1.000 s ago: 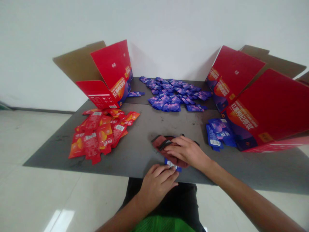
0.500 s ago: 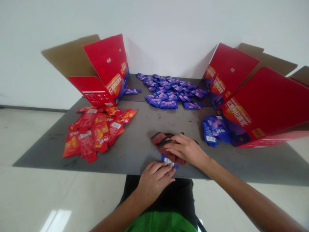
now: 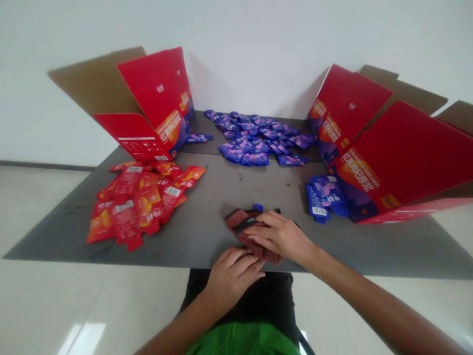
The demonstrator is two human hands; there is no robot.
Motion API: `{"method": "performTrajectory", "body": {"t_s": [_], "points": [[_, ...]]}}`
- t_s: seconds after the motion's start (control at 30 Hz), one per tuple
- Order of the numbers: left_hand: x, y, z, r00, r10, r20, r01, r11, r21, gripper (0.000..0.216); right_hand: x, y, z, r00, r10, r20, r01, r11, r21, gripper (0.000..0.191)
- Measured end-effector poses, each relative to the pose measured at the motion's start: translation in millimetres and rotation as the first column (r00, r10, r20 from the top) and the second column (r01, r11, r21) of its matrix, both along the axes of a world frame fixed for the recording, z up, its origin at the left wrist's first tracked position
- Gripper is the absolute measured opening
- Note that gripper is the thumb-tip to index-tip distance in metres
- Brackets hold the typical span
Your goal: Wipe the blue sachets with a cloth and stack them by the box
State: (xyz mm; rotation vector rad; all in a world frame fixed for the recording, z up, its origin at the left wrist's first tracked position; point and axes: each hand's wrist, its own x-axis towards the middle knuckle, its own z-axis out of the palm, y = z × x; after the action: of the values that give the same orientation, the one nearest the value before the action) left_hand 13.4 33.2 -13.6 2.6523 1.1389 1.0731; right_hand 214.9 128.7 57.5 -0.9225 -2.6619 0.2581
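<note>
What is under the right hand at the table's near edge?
The right hand lies flat on a dark red pouch with a black strap. A blue sachet tip pokes out at its far side; the rest of it is covered.

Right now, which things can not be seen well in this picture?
Head view: the dark red pouch is partly under the right hand.
Blue sachet: only a tip shows behind the pouch.
Right red carton: cut by the frame edge.
Print on the red sachets: too small.
</note>
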Motion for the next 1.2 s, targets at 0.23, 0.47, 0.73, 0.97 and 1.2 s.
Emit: {"method": "performTrajectory", "body": {"t_s": [0.23, 0.47, 0.73, 0.97, 1.2], "points": [[1, 1, 2.3, 0.999, 0.015, 0.039, -0.014, 1.000, -0.005, 0.026, 5, 59, 20.8, 0.976, -0.217, 0.026, 0.210, 0.965, 0.156, 0.030], [2, 0, 0.0, 0.999, 0.042, -0.001, -0.042, 0.998, -0.038, 0.010, -1, -20, 3.5, 1.000, -0.015, -0.016, 0.015, 1.000, 0.002, 0.024], [0, 2, -0.3, 0.999, 0.003, 0.032, -0.003, 1.000, 0.005, 0.026, -1, 67, 15.5, 0.964, -0.261, 0.053, 0.246, 0.948, 0.202, 0.027], [2, -1, 3.4, 0.999, 0.032, 0.039, -0.030, 0.999, -0.045, 0.011, -6, -22, 10.4, 0.999, -0.042, 0.003, 0.041, 0.999, 0.027, 0.024], [0, 1, 3.4, 0.998, 0.009, 0.067, -0.008, 1.000, -0.016, 0.025, 3, 67, 3.3, 0.948, -0.304, 0.096, 0.287, 0.945, 0.160, 0.027]]}}
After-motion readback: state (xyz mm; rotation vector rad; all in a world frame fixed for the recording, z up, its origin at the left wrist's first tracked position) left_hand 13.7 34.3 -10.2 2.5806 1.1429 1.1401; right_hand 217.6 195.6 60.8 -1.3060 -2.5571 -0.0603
